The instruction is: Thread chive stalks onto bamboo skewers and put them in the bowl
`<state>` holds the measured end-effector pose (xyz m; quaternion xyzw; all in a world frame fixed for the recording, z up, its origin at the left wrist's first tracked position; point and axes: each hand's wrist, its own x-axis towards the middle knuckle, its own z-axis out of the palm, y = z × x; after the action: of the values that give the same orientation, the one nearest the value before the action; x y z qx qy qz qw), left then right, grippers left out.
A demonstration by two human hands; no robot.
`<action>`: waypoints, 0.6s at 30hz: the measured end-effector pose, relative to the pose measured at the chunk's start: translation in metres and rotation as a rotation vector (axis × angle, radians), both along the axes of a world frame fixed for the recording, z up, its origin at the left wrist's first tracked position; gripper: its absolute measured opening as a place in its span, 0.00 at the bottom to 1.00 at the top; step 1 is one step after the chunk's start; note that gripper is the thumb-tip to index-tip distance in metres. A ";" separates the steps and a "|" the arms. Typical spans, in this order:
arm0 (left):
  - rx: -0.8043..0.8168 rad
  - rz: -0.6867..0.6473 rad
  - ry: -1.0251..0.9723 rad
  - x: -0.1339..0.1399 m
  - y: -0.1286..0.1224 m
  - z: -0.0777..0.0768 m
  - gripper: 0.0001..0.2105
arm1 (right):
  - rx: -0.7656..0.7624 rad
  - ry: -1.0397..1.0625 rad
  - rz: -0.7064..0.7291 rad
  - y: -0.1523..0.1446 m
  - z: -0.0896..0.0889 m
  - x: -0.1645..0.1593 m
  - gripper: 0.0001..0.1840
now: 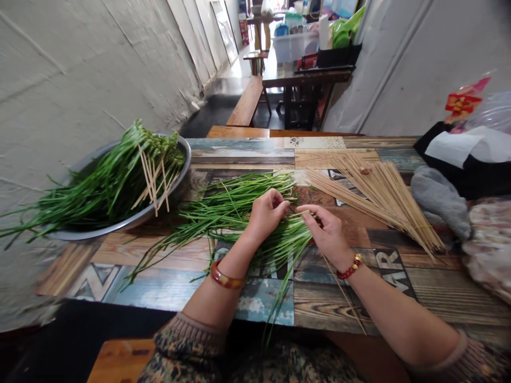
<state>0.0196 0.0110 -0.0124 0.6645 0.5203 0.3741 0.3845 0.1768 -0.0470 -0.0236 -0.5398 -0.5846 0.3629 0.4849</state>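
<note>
Long green garlic chives (pixel 235 199) lie spread over the patterned table, their pale ends toward the right. Over these ends my left hand (pixel 265 215) is closed, thumb and fingers pinched; what is between its fingertips is too small to make out. Close beside it, my right hand (pixel 329 234) pinches the pale ends of a few chives between thumb and forefinger. A thin bamboo skewer (pixel 345 295) slants out from under the right palm toward the table's front edge; whether that hand grips it, I cannot tell. Some chive leaves hang over this edge.
At left, a metal basin (pixel 186 159) holds more chives, with several threaded skewers (pixel 154 181) on top. A fan of bare bamboo skewers (pixel 383 191) lies at right, near a grey plastic bag (pixel 439 199) and a clear bag (pixel 489 244). Behind stand a bench (pixel 245 101) and another table.
</note>
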 end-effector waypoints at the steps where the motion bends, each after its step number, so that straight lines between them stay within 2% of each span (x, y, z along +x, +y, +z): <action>1: 0.010 -0.002 -0.003 0.000 0.000 -0.001 0.06 | 0.002 -0.005 -0.005 0.000 0.000 0.000 0.14; 3: 0.015 -0.040 -0.054 0.000 0.000 -0.003 0.01 | 0.000 -0.010 -0.011 0.000 0.000 -0.001 0.14; 6: 0.028 -0.114 -0.161 0.001 -0.001 -0.004 0.14 | -0.012 -0.007 -0.013 0.001 -0.001 -0.001 0.14; 8: 0.061 -0.127 -0.188 0.001 -0.001 -0.003 0.19 | -0.024 -0.005 -0.012 0.001 -0.002 -0.001 0.14; 10: 0.118 -0.100 -0.153 0.001 -0.001 0.000 0.15 | -0.031 -0.009 -0.013 0.002 -0.003 0.000 0.15; 12: 0.202 -0.046 -0.063 0.000 -0.001 0.003 0.06 | -0.028 -0.011 -0.015 0.002 -0.004 0.000 0.15; 15: 0.339 0.020 0.044 -0.002 -0.001 0.010 0.07 | -0.021 -0.019 -0.014 0.002 -0.004 -0.001 0.14; 18: 0.310 -0.039 0.050 -0.003 -0.003 0.013 0.05 | -0.020 -0.017 -0.014 0.002 -0.005 -0.001 0.15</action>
<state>0.0167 0.0084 0.0008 0.7350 0.4528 0.4255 0.2713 0.1758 -0.0448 -0.0283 -0.5519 -0.5812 0.3608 0.4769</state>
